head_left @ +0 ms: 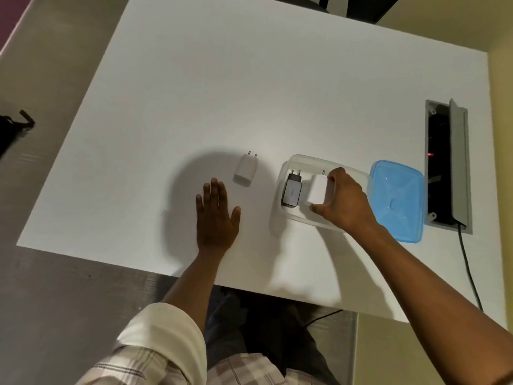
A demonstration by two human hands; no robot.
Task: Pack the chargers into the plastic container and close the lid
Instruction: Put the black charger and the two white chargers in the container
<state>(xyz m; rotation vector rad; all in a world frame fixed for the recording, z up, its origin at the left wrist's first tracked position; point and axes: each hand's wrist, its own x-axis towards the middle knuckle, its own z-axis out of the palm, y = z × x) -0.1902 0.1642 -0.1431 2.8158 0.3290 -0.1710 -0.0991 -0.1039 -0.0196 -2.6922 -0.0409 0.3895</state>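
Observation:
A clear plastic container (pixel 288 165) sits on the white table, lid off. Inside it at the left lies a black charger (pixel 292 191) with its pins pointing away from me. My right hand (pixel 345 202) grips a white charger (pixel 317 190) inside the container, beside the black one. A second white charger (pixel 245 169) lies on the table left of the container. My left hand (pixel 216 216) rests flat on the table with fingers spread, just below and left of that charger, holding nothing. The blue lid (pixel 397 200) lies right of the container.
A recessed power socket box (pixel 447 165) with its flap up is set into the table at the right; a black cable (pixel 469 269) runs from it over the front edge. A black object (pixel 11 132) lies on the floor at far left.

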